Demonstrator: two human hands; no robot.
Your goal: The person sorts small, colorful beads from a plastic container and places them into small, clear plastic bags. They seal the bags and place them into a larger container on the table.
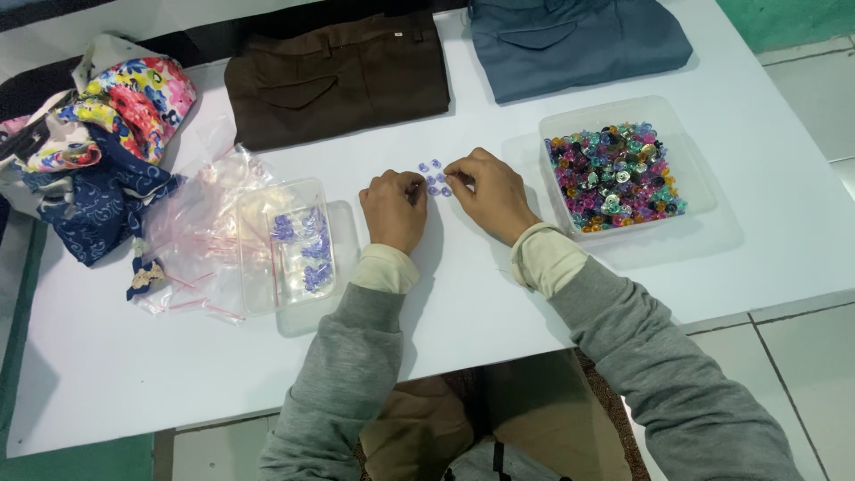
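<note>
Both hands rest close together on the white table [463, 294], w/ a small cluster of purple beads [434, 178] lying between them. Left hand [394, 208] is curled, fingers tucked in next to the beads; can't tell if it grips any. Right hand [488, 191] has its fingertips pinched at the bead cluster's right edge, touching it. Just right of the right hand sits a clear tray [699, 183] full of mixed-colour beads [614, 176]. Left of the left hand is another clear tray [285, 245] w/ small bags of purple beads inside, lying on a pile of empty clear zip bags [200, 240]. At the far edge lie folded brown trousers [338, 76] and folded blue trousers [574, 40]; floral cloth [98, 142] is bundled at the far left.
</note>
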